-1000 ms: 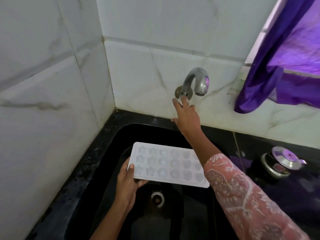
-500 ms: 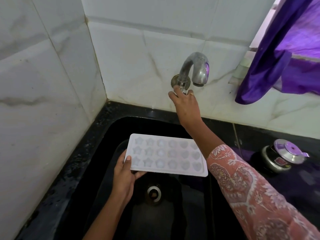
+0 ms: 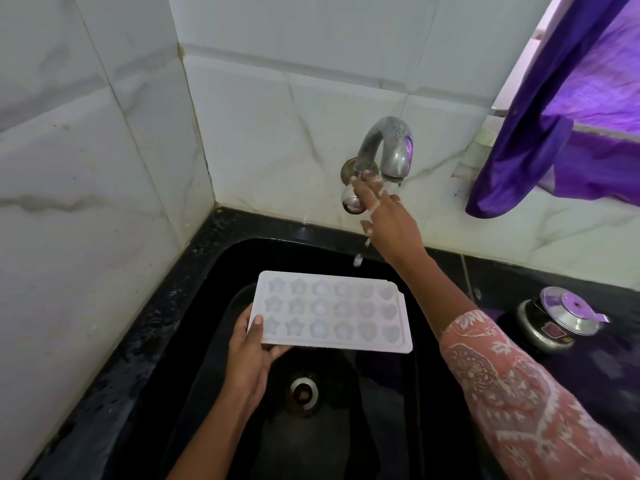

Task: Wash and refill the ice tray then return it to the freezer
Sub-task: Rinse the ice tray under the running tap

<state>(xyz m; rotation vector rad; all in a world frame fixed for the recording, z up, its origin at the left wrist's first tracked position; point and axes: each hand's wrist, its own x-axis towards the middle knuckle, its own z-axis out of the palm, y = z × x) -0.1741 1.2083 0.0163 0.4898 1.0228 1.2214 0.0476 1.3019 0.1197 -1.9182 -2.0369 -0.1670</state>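
A white ice tray (image 3: 332, 311) with star, round and heart moulds is held level over the black sink (image 3: 221, 271). My left hand (image 3: 247, 358) grips its near left corner, thumb on top. My right hand (image 3: 388, 220) reaches up under the metal wall tap (image 3: 388, 147), its fingers touching the round tap knob (image 3: 351, 202). Water runs from the spout over my right fingers, and drops fall toward the tray's far edge.
The sink drain (image 3: 303, 393) lies below the tray. A steel pressure cooker (image 3: 557, 323) stands on the black counter at the right. A purple curtain (image 3: 561, 133) hangs at the upper right. Marble-tiled walls close the left and back.
My right hand has closed on the tap knob and water has started to run over its fingers. The tray stays in my left hand over the sink.
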